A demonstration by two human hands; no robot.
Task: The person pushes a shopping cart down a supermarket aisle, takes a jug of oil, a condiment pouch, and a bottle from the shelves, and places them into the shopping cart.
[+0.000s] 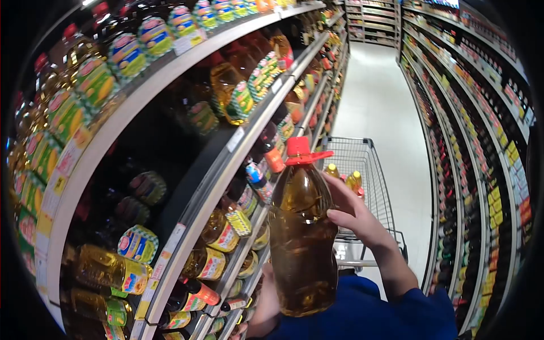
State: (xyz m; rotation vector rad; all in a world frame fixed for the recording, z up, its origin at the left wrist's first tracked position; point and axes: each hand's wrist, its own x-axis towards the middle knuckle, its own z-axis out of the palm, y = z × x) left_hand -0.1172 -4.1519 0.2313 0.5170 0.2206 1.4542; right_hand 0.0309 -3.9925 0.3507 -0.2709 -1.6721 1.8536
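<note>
My feed: oil bottle (pixel 303 249) just off centre toward five; glossy clear plastic, waisted, amber-filled, red cap (pixel 298 148) at its twelve. Left grip (pixel 270 296), its seven, fingers hidden; closure I can't tell. Right grip (pixel 357 214), its two, clasps the shoulder, thumb pressing plastic.

The right hand (pixel 357 211) is raised in a grasping pose, thumb (pixel 341 219) extended across the near side, fingers (pixel 338 191) curving behind and partly hidden. The right forearm (pixel 391 266) slopes down from the wrist (pixel 374 237) to a blue sleeve (pixel 425 311). The left hand (pixel 268 290) is positioned lower, largely concealed; its finger closure cannot be determined.
</note>
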